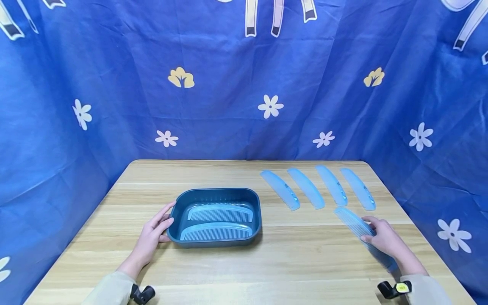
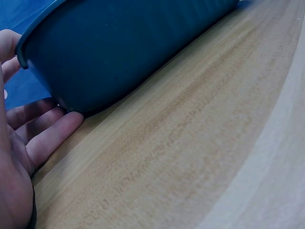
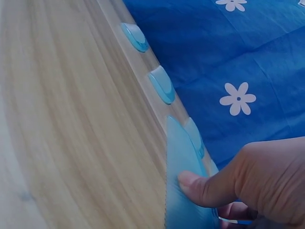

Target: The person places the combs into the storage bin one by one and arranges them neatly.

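In the head view, a dark blue-green plastic basin point(image 1: 213, 243) stands left of the table's middle. Two translucent blue combs lie inside it, a rear comb point(image 1: 220, 213) and a front comb point(image 1: 215, 231). My left hand point(image 1: 154, 228) grips the basin's left end; the left wrist view shows fingers point(image 2: 55, 136) at the bottom corner of the basin point(image 2: 119, 52) and others by its rim. At the right, my right hand point(image 1: 383, 239) pinches another blue comb point(image 1: 352, 222), its teeth facing left. The right wrist view has the thumb point(image 3: 195, 188) on the face of this comb point(image 3: 178, 152).
Several blue combs lie in a slanted row at the table's back right, from the leftmost comb point(image 1: 280, 189) to the rightmost comb point(image 1: 358, 188). The wooden table point(image 1: 297, 262) is bordered by a blue patterned curtain point(image 1: 228, 118) at the back and sides.
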Tool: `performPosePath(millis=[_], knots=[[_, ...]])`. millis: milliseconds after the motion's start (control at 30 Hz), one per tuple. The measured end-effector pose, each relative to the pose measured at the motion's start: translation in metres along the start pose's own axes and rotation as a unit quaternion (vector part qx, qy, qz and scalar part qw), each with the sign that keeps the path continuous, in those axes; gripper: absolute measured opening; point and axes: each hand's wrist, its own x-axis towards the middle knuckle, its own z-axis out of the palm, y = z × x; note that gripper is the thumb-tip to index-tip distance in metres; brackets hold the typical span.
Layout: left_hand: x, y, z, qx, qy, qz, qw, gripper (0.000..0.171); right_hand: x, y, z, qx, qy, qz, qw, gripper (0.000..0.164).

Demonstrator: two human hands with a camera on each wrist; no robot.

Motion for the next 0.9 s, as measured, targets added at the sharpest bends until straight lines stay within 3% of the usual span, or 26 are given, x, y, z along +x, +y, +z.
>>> performPosePath(millis=[300,467,900], knots=[[0.000,0.001,0.000,-0.001,0.001,0.001,1.0000,0.044,0.001,0.007,-0.002,0.047,0.003,-0.001,0.999,0.057],[0.000,0.001,0.000,-0.004,0.000,0.002,1.0000,0.043,-0.001,0.004,-0.007,0.075,-0.007,0.025,0.997,0.057],[-0.001,0.002,0.000,0.000,0.000,-0.003,1.0000,0.043,-0.006,-0.003,-0.015,0.097,-0.008,0.040,0.994,0.053]])
